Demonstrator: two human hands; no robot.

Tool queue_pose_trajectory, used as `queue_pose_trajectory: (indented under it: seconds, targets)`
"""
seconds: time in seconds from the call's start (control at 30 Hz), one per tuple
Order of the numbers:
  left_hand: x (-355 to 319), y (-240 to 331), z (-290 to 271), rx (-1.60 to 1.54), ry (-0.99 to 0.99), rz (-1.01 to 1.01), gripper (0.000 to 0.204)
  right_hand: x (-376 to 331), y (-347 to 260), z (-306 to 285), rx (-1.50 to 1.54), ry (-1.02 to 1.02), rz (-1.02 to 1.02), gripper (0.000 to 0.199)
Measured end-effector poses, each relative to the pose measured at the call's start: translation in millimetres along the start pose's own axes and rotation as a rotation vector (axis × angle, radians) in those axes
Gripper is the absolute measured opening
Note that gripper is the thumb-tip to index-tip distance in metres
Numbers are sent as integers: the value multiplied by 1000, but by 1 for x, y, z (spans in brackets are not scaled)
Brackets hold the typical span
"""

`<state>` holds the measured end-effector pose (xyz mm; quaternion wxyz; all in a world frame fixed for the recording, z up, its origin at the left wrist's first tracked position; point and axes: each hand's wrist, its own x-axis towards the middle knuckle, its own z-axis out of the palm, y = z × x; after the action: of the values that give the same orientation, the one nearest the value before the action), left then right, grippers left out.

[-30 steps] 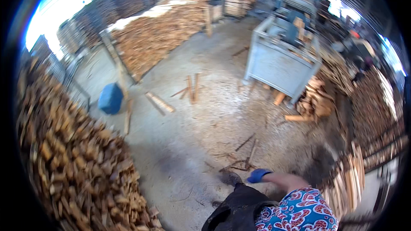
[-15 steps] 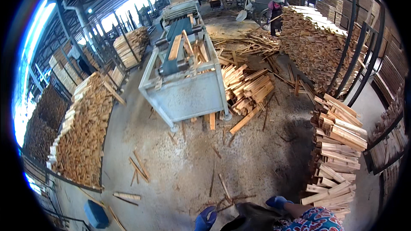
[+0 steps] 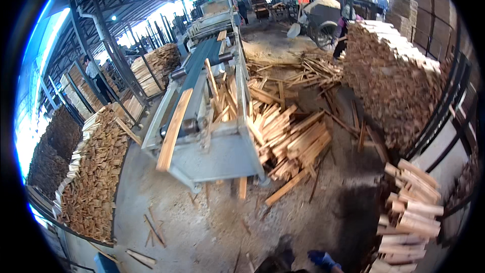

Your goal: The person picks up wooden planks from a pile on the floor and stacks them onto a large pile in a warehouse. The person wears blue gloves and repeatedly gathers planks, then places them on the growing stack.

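"Grip first: what is the right hand holding?"

"Nothing that is showing. It is hanging low, blue-gloved, fingers loosely out, so the grip is looking released. The left hand is lying out of view, so I cannot tell its grip."

"What is lying nearest?"

"Stacked boards are lining the floor to the right. Ahead, a long plank is lying at the near end of the belt, jutting over the near edge of the conveyor frame, close to its left corner."

"Which step is in hand?"

"Probably a gap between holds: the right hand is carrying nothing, well apart from the plank."

"And what is the next move calling for?"

"If it is involving that plank, I am judging: closing in on the near left corner, gripping the overhanging end, and supporting the length."

"Farther out?"

"A loose heap is spilling along the frame's right edge; a taller woodpile is standing beyond."
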<state>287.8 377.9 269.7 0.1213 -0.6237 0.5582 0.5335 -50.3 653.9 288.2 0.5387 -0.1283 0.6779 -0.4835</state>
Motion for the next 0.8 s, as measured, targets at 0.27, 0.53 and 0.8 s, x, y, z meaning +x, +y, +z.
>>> queue_pose_trajectory:
  seconds: [0.27,0.53,0.8]
  targets:
    - [17,348,-1,-19,254,923,34,63,-113,-110,-226,176,94,27]
    - [59,638,-84,423,1175,1089,52,292,-284,-271,-335,162,12,24]
    - [142,699,-157,495,1079,596,82,485,-617,-139,71,-283,-472,22]
